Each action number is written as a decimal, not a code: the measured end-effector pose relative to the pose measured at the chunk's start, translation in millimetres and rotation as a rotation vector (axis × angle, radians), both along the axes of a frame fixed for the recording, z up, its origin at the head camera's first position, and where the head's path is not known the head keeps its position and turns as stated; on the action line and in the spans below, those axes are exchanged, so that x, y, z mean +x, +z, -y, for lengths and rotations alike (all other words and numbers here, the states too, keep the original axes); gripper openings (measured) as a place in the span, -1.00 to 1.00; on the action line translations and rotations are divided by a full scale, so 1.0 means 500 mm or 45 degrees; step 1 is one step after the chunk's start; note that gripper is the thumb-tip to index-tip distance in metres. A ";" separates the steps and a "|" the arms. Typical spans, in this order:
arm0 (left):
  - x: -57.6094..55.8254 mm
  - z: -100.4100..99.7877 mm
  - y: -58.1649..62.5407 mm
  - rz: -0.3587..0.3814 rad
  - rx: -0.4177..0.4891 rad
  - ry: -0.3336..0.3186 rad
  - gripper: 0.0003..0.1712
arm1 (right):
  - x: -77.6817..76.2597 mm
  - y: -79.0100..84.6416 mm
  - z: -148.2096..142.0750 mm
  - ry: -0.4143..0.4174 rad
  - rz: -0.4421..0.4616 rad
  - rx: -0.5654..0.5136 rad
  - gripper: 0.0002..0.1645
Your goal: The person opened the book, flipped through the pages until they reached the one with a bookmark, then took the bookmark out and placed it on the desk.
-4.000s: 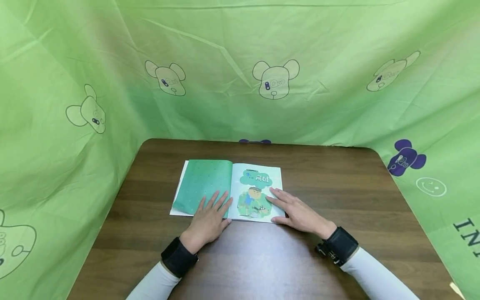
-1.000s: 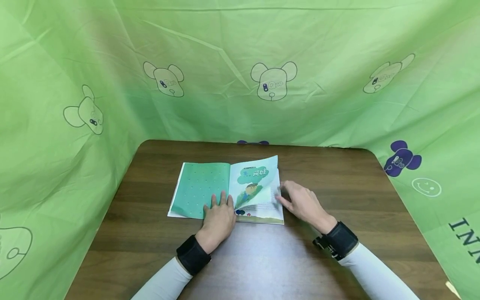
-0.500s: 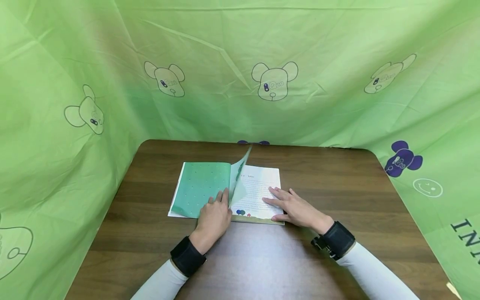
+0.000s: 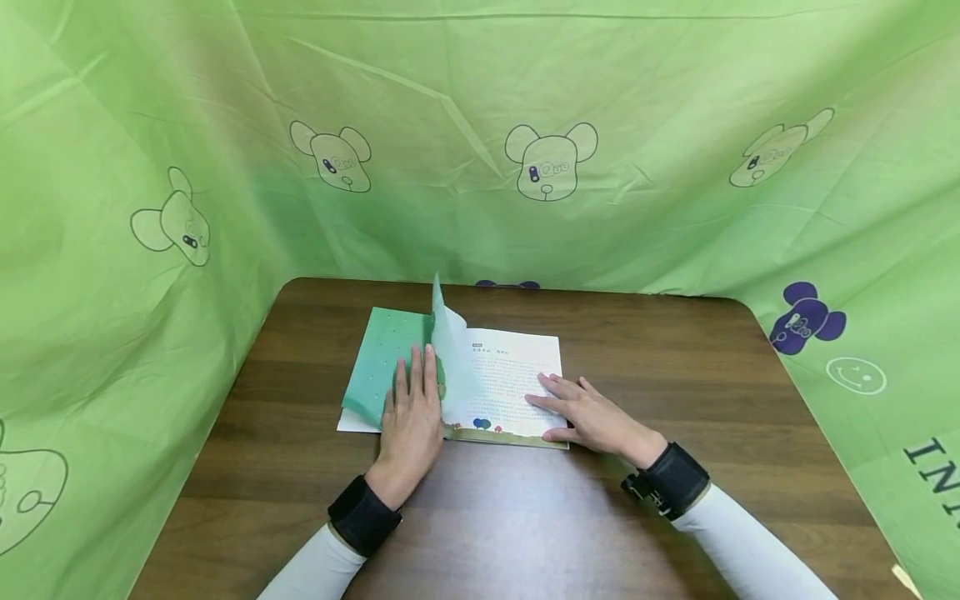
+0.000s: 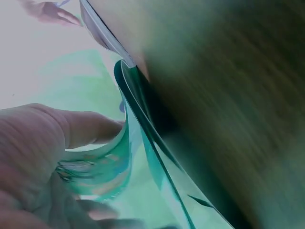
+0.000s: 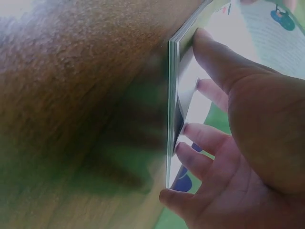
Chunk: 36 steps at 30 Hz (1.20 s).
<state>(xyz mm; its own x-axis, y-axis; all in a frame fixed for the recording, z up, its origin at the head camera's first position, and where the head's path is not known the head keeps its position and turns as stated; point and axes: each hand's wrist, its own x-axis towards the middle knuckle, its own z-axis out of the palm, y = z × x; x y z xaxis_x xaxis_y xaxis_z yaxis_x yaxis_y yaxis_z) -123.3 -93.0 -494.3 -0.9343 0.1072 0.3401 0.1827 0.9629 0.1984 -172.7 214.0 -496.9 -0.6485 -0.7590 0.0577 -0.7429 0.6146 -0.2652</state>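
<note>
A picture book (image 4: 510, 383) lies open on the table, its left side green with dots and its right page white with lines of print. One turning page (image 4: 450, 350) stands curved up near the spine, leaning left. My left hand (image 4: 411, 417) has its fingers straight and presses against that page over the green side. In the left wrist view the thumb touches the curled page (image 5: 102, 171). My right hand (image 4: 592, 417) rests with spread fingers on the right page's outer edge. Its thumb (image 6: 219, 59) lies near the lower corner in the right wrist view.
The brown wooden table (image 4: 645, 358) extends around the book on all sides. A green cloth (image 4: 420, 225) with bear-head drawings hangs behind and beside the table. Black bands (image 4: 365, 515) circle both wrists.
The title page has lifted from the right and swung over to the left, uncovering a page of print. My left hand has moved left with it; the right hand now lies on the uncovered page.
</note>
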 end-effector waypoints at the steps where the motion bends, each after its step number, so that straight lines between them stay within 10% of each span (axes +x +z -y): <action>1: -0.002 0.002 0.000 -0.006 -0.018 -0.001 0.16 | 0.000 -0.001 0.000 -0.003 0.003 0.000 -0.24; 13: -0.011 0.013 0.005 -0.079 -0.140 -0.076 0.15 | 0.000 -0.001 0.000 0.000 0.004 -0.002 -0.23; 36: 0.004 0.030 -0.014 0.286 -0.315 -0.343 -0.19 | -0.007 0.000 -0.016 0.072 0.063 -0.065 -0.12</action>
<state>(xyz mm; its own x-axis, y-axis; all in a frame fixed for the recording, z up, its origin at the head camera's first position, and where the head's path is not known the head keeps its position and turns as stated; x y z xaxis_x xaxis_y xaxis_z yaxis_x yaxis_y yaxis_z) -121.1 -108.2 -501.3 -0.9097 0.4103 0.0645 0.4128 0.9103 0.0312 -176.1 222.0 -497.0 -0.6077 -0.7914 0.0657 -0.7612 0.5569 -0.3323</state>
